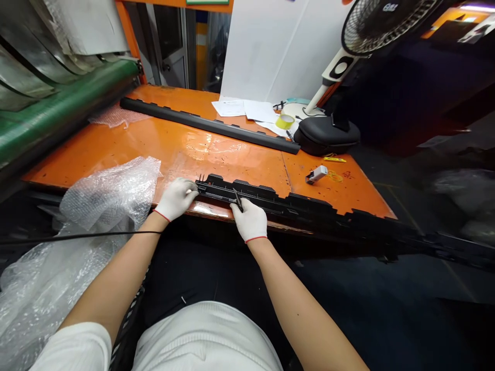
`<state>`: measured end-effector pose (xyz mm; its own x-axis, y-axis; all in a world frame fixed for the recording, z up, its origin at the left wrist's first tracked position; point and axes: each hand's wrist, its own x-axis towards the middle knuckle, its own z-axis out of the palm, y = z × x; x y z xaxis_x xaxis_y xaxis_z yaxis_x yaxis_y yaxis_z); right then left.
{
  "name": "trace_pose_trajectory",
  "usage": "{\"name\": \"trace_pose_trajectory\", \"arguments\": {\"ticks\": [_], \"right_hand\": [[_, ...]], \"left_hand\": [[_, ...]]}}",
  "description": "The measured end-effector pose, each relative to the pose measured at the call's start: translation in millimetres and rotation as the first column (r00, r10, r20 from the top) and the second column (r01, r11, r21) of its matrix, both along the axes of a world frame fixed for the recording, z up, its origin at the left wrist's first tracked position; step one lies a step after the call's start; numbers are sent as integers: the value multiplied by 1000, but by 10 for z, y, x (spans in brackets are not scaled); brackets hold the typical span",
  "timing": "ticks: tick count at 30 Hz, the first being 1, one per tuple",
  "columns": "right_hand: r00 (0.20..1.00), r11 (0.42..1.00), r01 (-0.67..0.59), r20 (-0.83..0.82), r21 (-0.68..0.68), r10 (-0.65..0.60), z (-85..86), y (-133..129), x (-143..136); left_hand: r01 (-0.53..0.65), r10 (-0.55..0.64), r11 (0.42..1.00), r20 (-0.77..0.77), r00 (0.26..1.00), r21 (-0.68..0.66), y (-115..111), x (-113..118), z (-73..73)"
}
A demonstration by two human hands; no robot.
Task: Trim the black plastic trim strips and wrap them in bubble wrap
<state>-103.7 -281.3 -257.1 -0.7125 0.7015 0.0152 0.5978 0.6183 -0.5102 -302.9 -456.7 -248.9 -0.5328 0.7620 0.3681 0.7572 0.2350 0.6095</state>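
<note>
A long black plastic trim strip (263,198) with tabs along its far edge lies at the near edge of the orange table, its right part reaching past the table's corner. My left hand (176,200), in a white glove, pinches the strip's left end. In my gloved right hand (250,219) is a slim dark knife (237,200), its pointed tip up over the strip. The fingers around its handle are closed. Farther back, a second black trim strip (209,124) lies slantwise across the table.
On the left, bubble wrap (112,190) drapes over the edge of the table (174,149), beside a green roller (69,98). A grey-and-white stamp (316,174), a black case (327,135), yellow tape (285,121), papers (259,111) and a fan (386,23) stand right and back.
</note>
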Motion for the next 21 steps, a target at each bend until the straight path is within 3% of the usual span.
{"name": "trace_pose_trajectory", "arguments": {"ticks": [4, 6, 8, 11, 13, 16, 18, 19, 21], "right_hand": [[985, 995, 39, -162, -94, -54, -55, 38, -47], [955, 984, 36, -283, -172, -85, -68, 60, -33], [913, 976, 19, -393, -218, -105, -71, 77, 55], [896, 976, 20, -429, -219, -114, -77, 85, 361], [908, 975, 38, -400, -221, -126, -95, 64, 657], [917, 951, 51, -362, -305, -166, -142, -61, 1117], [921, 902, 45, -331, -429, -204, -178, -220, 1340], [922, 864, 39, -315, -502, -225, -192, -312, 1403], [923, 775, 18, -287, -632, -256, -204, -486, 1425]], "left_hand": [[190, -211, 977, -280, 937, -100, 291, 337, -3], [209, -278, 952, -350, 895, -222, 478, 433, -63], [169, -284, 937, -386, 878, -304, 620, 384, -110], [66, -219, 929, -397, 891, -364, 602, -29, -36], [-80, -89, 915, -393, 915, -394, 387, -466, 132], [-388, 223, 838, -408, 885, -384, -71, -1066, 434], [-538, 341, 757, -478, 809, -371, -241, -1255, 555], [-535, 312, 757, -512, 800, -375, -238, -1258, 573], [-381, 113, 822, -534, 838, -424, -53, -1085, 525]]}}
